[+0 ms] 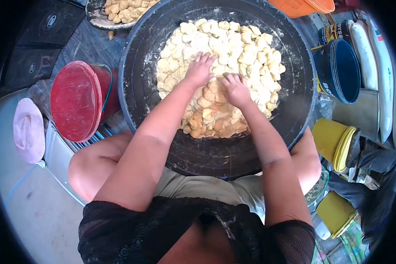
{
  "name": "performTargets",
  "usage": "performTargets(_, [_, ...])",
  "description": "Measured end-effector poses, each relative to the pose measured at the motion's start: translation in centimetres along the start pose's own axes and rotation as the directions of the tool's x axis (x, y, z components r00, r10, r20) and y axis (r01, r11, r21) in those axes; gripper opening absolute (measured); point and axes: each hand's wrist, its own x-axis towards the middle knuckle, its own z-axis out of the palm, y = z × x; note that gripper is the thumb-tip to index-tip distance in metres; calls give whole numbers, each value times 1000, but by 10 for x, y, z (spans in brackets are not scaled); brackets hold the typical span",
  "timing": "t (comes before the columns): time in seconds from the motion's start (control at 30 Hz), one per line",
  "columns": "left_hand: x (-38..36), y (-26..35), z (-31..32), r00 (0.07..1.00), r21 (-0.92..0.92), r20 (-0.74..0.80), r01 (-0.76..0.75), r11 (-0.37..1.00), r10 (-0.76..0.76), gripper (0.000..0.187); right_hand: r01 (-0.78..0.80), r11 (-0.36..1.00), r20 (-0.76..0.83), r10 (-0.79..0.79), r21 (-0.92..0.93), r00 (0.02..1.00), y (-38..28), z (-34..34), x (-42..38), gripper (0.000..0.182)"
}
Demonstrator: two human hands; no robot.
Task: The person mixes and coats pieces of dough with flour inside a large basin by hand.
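A wide black basin (136, 88) stands in front of my crossed legs. Inside it lies a heap of pale, lumpy dough pieces (251, 55), some dusted with white powder. My left hand (200, 70) rests on the upper middle of the heap with its fingers apart. Just to its right, my right hand (236, 89) touches the pieces, fingers spread and slightly bent. A small gap separates the two hands. Neither hand has a piece visibly gripped. The pieces nearest my body lie in the shade of my arms.
At the left are a red bucket (75, 101) and a pink hat (28, 130). A bowl of brown pieces (127, 11) stands at the top, near an orange container (306, 6). At the right are a dark blue bucket (347, 70), yellow buckets (332, 141) and white sacks (365, 57).
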Motion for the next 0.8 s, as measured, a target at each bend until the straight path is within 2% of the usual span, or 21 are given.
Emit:
performTargets(0.07, [7, 9, -14, 989, 2, 138, 60, 998, -59, 33, 165, 975, -19, -170, -150, 985, 31, 3, -12, 44])
performTargets(0.1, [13, 8, -20, 978, -85, 182, 124, 989, -107, 32, 189, 940, 3, -196, -283, 981, 59, 9, -14, 44])
performTargets(0.13, [17, 4, -26, 961, -167, 233, 191, 967, -149, 30, 49, 938, 143, 1, -342, 990, 67, -7, -4, 42])
performTargets(0.17, [17, -1, -29, 937, -244, 295, 263, 933, -187, 29, -72, 916, 191, 159, -395, 969, 80, -31, 8, 40])
performTargets(0.2, [12, -8, -32, 937, -250, 262, 295, 922, -229, 27, -301, 876, -201, 240, -376, 950, 109, -23, 4, 41])
performTargets(0.23, [9, -13, -41, 891, -351, 320, 427, 834, -322, 28, -474, 860, -438, 358, -190, 825, 114, -44, 13, 43])
performTargets(0.27, [8, -16, -53, 832, -433, 387, 545, 717, -399, 28, -600, 790, -517, 462, -130, 720, 126, -45, 23, 43])
performTargets(0.3, [7, -18, -61, 761, -496, 461, 648, 578, -458, 28, -600, 793, -568, 446, -107, 692, 130, -48, 31, 43])
performTargets(0.33, [3, -21, -51, 828, -563, 381, 560, 608, -411, 40, -491, 869, -536, 387, -61, 750, 129, -43, 42, 45])
performTargets(0.37, [-1, -23, -37, 896, -518, 279, 442, 732, -344, 45, -372, 928, -509, 314, -14, 802, 121, -37, 53, 48])
performTargets(0.4, [-3, -24, -21, 949, -454, 178, 314, 834, -260, 49, -266, 960, -391, 212, -89, 896, 89, -36, 62, 49])
performTargets(0.43, [-4, -23, -6, 983, -369, 84, 183, 911, -163, 54, -145, 978, -257, 104, -148, 961, 53, -32, 68, 50])
performTargets(0.47, [-6, -21, 5, 994, -240, 12, 105, 965, -106, 60, -41, 994, -202, 20, -100, 979, 37, -15, 68, 49])
performTargets(0.5, [-4, -12, 3, 980, -211, 108, 188, 959, -168, 58, 59, 997, -152, -65, -45, 986, 30, 2, 65, 48])
performTargets(0.57, [6, 6, -14, 912, -127, 292, 335, 934, -287, 54, -89, 992, 82, 81, 93, 993, 48, -14, 82, 54])
performTargets(0.6, [10, 8, -19, 915, -178, 303, 330, 927, -267, 44, -173, 973, 207, 140, 150, 968, 61, -24, 92, 57])
performTargets(0.63, [14, 5, -20, 921, -209, 285, 331, 920, -266, 41, -480, 774, 212, 431, 412, 877, 73, -31, 97, 65])
performTargets(0.67, [19, -1, -20, 926, -242, 267, 333, 911, -267, 39, -459, 847, 0, 476, 268, 879, 70, -51, 93, 63])
performTargets(0.7, [27, -9, -20, 932, -275, 244, 331, 903, -268, 36, -452, 886, -220, 464, 106, 858, 66, -67, 89, 61])
performTargets(0.73, [29, -20, -8, 958, -351, 152, 284, 892, -245, 38, -373, 925, -244, 379, 74, 893, 63, -66, 88, 61])
performTargets(0.8, [49, -29, -13, 848, -473, 397, 517, 713, -351, 39, -206, 979, -279, 198, 2, 940, 49, -50, 93, 62])
